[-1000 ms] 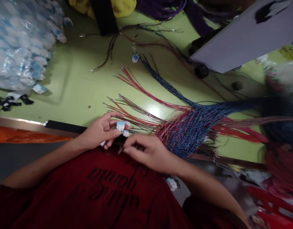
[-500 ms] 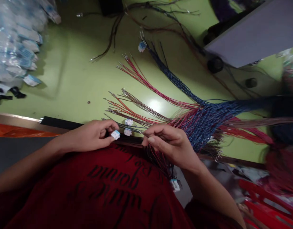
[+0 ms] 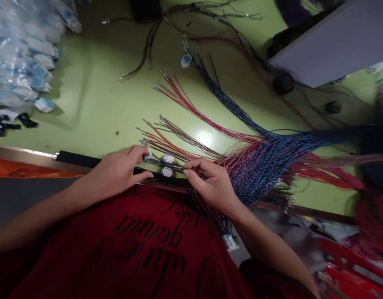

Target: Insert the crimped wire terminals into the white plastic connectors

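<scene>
My left hand (image 3: 124,168) is at the table's front edge, thumb spread away from the bent fingers. A small white-and-blue connector housing (image 3: 148,155) shows at its fingertips, partly covered by them. My right hand (image 3: 210,178) pinches a thin dark wire (image 3: 179,167) between thumb and forefinger; the wire's end points left. Between the hands are two more white connector housings, one higher (image 3: 169,158) and one lower (image 3: 167,171). Just beyond them fan out loose brown and orange wires (image 3: 160,141) with metal terminals on their ends.
Red wires (image 3: 191,106) and a thick blue wire bundle (image 3: 256,162) spread over the green table (image 3: 94,91). Bagged connector housings (image 3: 38,58) lie at the far left, near black pieces (image 3: 26,120). A grey panel (image 3: 335,45) stands back right. A wired connector (image 3: 230,242) hangs by my lap.
My left hand has moved slightly up and away from me with the connector housing, its thumb now spread. My right hand has shifted a little left along the wires.
</scene>
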`<state>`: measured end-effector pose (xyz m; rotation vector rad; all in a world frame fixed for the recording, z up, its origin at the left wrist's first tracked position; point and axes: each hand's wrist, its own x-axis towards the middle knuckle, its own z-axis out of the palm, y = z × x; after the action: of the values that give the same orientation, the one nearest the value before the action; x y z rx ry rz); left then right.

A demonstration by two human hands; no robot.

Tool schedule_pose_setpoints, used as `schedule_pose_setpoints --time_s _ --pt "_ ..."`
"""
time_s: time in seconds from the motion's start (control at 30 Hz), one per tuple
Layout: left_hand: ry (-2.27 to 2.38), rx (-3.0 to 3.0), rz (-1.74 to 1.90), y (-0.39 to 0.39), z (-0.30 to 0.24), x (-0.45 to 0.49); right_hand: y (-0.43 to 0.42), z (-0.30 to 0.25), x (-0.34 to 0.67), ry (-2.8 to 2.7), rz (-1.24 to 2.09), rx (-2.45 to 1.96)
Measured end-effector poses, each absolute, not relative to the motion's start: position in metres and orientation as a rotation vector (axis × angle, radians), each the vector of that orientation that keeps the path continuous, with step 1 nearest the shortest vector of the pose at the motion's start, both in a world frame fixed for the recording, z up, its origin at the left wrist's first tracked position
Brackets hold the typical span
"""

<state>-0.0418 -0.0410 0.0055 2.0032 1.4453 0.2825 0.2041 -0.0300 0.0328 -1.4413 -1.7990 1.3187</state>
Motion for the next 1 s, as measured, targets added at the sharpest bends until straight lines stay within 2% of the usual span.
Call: schedule_pose_setpoints --time_s 0.23,0.37,0.5,0.73,1.0 --pt "1.511 2.0 0.302 -0.034 0.003 -0.04 -0.032 0.027 0.202 -1.796 1.301 -1.413" --pt "1.408 1.581 0.486 -0.035 0.015 -0.034 -0.034 0.034 0.203 -1.764 1.317 -1.41" --pt "1.145 1.044 0.435 -0.037 0.027 -0.015 -0.035 0.042 0.203 -1.704 1.376 -1.414" --pt "1.097 0.887 0.518 -0.037 0.02 0.004 -0.041 0.037 0.203 -1.527 1.494 -1.433" --pt "0.972 0.743 0.5 -0.038 0.012 0.002 -0.047 0.035 0.206 -1.789 1.209 -1.346"
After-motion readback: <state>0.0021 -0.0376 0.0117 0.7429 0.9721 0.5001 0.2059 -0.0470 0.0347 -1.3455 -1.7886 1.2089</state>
